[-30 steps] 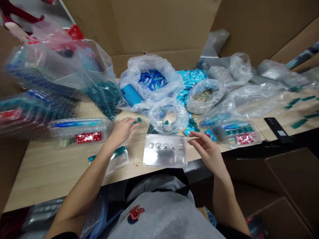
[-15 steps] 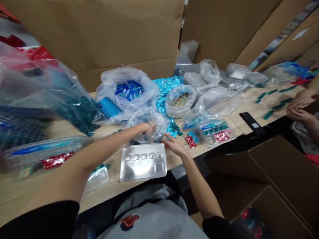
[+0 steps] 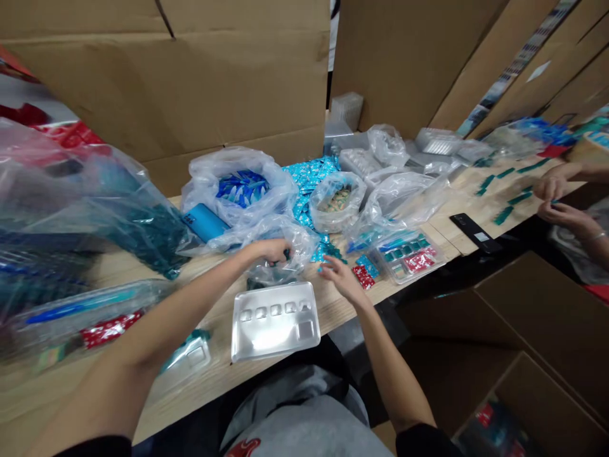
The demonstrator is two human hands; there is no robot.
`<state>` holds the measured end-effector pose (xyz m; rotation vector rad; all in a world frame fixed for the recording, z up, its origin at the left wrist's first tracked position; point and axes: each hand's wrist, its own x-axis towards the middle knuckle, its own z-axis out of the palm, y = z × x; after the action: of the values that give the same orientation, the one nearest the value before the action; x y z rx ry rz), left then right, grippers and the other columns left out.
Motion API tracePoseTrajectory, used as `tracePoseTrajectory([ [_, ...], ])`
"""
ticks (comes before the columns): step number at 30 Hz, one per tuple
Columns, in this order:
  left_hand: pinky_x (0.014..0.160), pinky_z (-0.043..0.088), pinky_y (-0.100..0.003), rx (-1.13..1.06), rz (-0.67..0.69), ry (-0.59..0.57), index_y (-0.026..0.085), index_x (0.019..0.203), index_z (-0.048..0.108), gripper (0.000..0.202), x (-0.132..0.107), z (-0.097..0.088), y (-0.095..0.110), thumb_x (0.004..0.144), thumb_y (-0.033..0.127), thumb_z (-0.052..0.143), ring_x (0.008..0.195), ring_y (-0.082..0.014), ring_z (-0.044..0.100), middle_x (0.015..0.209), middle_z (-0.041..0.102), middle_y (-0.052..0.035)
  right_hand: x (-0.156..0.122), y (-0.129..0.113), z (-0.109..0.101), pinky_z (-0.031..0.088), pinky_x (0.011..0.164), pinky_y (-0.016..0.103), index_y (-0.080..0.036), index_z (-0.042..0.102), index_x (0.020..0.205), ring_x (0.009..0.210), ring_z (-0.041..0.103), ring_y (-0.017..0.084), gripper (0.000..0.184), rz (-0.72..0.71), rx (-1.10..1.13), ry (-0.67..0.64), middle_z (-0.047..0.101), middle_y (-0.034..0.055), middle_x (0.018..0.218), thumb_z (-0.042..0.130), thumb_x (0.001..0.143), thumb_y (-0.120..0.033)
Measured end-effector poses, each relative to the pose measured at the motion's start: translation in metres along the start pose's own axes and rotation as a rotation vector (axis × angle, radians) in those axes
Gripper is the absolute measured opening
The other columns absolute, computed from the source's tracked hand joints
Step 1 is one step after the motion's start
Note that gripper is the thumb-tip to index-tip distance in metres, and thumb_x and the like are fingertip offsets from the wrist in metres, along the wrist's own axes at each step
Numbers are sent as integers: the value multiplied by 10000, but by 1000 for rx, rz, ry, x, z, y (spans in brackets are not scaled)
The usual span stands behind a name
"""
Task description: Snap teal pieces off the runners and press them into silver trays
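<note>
My left hand [image 3: 276,252] is closed around small dark green pieces [image 3: 286,254], at the mouth of a clear plastic bag [image 3: 304,244]. To its right, my right hand [image 3: 339,277] hovers with fingers apart near the tray's upper right corner. A small teal spot shows at one fingertip; whether it is a piece or a nail I cannot tell. Between my forearms lies a clear plastic blister tray [image 3: 275,336], with a row of small square hollows and one larger square. Loose dark green pieces [image 3: 335,251] lie beyond my right hand.
Filled blister packs lie right [image 3: 413,257] and left [image 3: 95,311]. Red and blue sachets [image 3: 364,276], a bag of blue pieces [image 3: 245,188], a blue cylinder [image 3: 205,221] and a phone [image 3: 474,232] are on the table. A co-worker's hands [image 3: 561,197] work at right; an open carton [image 3: 476,330] stands below.
My left hand has come up out of the bag, with dark green pieces now showing in it. My right hand has moved slightly right, away from the bag. The camera view has shifted slightly.
</note>
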<state>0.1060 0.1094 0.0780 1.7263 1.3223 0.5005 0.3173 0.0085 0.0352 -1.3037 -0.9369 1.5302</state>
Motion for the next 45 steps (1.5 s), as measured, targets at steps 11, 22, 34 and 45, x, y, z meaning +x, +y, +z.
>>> tracePoseTrajectory([
  [11, 617, 533, -265, -13, 45, -159, 182, 924, 647, 321, -56, -67, 42, 674, 374, 710, 684, -147, 606, 801, 651, 8, -9, -90, 94, 596, 778, 400, -140, 540, 973, 818, 691, 202, 313, 268, 387, -224, 646, 104, 868, 364, 1010, -397],
  [22, 661, 526, -248, 39, 138, -138, 200, 940, 713, 297, -55, -56, 61, 672, 327, 691, 760, -173, 648, 877, 715, -15, 26, -91, 128, 570, 658, 296, -154, 591, 1118, 764, 633, 134, 275, 388, 584, -171, 644, 37, 958, 515, 979, -378],
  [34, 686, 534, -280, -119, 85, -63, 171, 899, 742, 238, -48, -67, 41, 720, 326, 730, 771, -180, 668, 869, 740, -42, 29, -86, 120, 574, 805, 377, -149, 586, 1211, 963, 650, 188, 322, 360, 558, -54, 631, 86, 1165, 587, 948, -335],
  [45, 863, 557, -419, -99, 175, 15, 145, 1159, 600, 303, -29, -48, 14, 929, 342, 609, 1008, -208, 636, 1164, 630, -86, 32, -77, 126, 562, 637, 262, -129, 611, 1105, 757, 639, 116, 229, 278, 383, -28, 652, 41, 983, 587, 953, -299],
])
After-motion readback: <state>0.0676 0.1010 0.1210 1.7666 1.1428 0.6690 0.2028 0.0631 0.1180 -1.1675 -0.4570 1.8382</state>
